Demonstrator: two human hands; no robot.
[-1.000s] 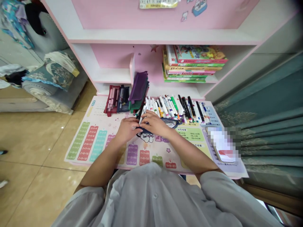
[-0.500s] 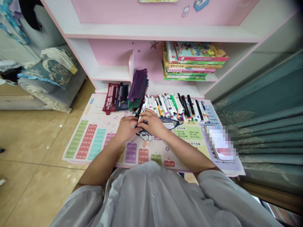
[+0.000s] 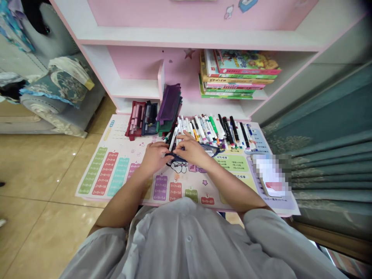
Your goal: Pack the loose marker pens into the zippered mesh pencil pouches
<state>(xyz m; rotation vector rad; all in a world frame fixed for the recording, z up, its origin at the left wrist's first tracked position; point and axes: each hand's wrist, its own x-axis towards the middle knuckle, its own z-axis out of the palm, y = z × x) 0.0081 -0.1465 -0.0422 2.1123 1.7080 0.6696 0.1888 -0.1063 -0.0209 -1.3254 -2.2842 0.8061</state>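
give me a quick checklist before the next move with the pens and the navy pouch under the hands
1. Both hands at the pouch: ok, left hand and right hand are at the left part of the navy pouch.
2. White pen by the fingertips firmly held: cannot tell, fingers hide its near end.
3. Loose marker pens neatly aligned: not ok, they lie at mixed angles, some overlapping.
4. Filled red pouch away from the loose marker pens: ok, it lies at the desk's far left.
5. Phone clear of both hands: ok, it lies near the desk's right edge.
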